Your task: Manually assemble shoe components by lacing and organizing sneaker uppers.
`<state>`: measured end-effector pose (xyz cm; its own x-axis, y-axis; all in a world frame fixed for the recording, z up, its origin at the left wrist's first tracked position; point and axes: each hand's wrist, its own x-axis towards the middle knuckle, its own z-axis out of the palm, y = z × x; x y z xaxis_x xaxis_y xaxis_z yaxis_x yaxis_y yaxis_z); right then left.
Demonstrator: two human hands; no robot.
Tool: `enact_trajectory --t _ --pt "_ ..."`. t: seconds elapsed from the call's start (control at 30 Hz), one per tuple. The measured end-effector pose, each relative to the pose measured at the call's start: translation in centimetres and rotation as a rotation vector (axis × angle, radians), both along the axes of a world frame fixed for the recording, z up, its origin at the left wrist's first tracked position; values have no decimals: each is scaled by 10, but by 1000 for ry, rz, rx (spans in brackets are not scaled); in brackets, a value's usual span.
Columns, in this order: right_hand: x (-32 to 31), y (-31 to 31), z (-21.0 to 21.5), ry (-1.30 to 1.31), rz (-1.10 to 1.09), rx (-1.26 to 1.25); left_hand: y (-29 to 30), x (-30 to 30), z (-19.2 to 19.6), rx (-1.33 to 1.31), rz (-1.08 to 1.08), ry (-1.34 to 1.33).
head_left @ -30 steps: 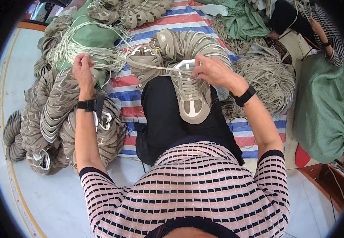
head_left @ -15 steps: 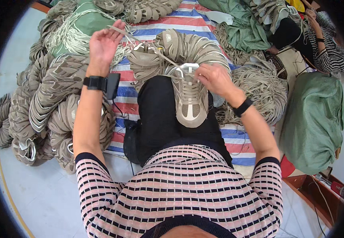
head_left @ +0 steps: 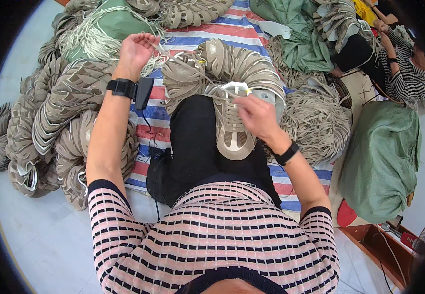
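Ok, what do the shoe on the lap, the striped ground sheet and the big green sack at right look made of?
Shoe: matte panels, suede or a synthetic look-alike, plus mesh at the toe, where an open texture shows. Striped ground sheet: probably woven plastic, low sheen, going by its crisp wrinkles. Green sack: likely woven plastic too, faint sheen on its stiff folds.

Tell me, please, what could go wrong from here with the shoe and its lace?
The lace runs from near the left hand across the uppers, so it might snag on them. The shoe rests on the lap, so a strong pull could perhaps shift it.
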<state>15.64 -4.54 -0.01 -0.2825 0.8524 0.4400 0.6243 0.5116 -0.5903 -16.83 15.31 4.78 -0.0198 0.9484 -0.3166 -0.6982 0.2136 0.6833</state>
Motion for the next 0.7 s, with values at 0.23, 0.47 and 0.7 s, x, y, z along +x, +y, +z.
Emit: enact_trajectory --t 0.23,0.47,0.7 --pt "-62 16 -10 -668 -37 19 6 -15 17 234 -201 -303" --pt "-63 -3 -16 -693 26 41 24 -83 22 196 239 -87" --pt "-49 -14 9 -631 145 -35 -19 -74 -1 28 115 33"
